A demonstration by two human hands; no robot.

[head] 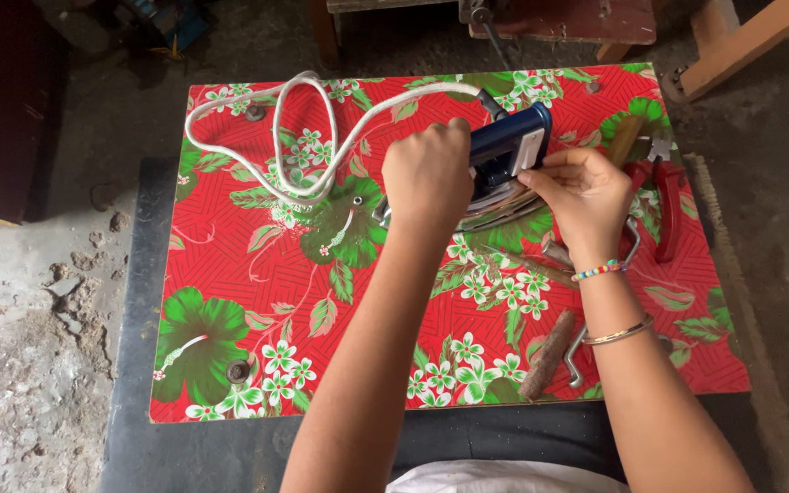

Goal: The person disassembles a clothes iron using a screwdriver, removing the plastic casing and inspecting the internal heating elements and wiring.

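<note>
Left hand (428, 173) closed around the iron (501, 169), fist clamped over the near part of its blue body, knuckles up. Right hand (579, 190) pinching the white end plate at the iron's rear, fingers curled, thumb on top. Iron tilted on its side near the far middle of the bench (230, 274), metal soleplate showing beneath the two hands and seemingly lifted off the surface at one edge, though hard to tell from above. White cord (267, 146) running from the iron's far end, looping wide across the far left of the bench and coming back under the left hand. Red-handled pliers (667, 196) lying just right of the right hand, near the right edge. Wooden-handled tool (548, 354) lying near the front edge, beside the right forearm, with a bent metal rod (577, 351) just next to it. Bench covered in a red floral cloth with green leaves and white blossoms. Beaded bracelet (597, 270) and thin bangle (618, 334) on the right wrist.
</note>
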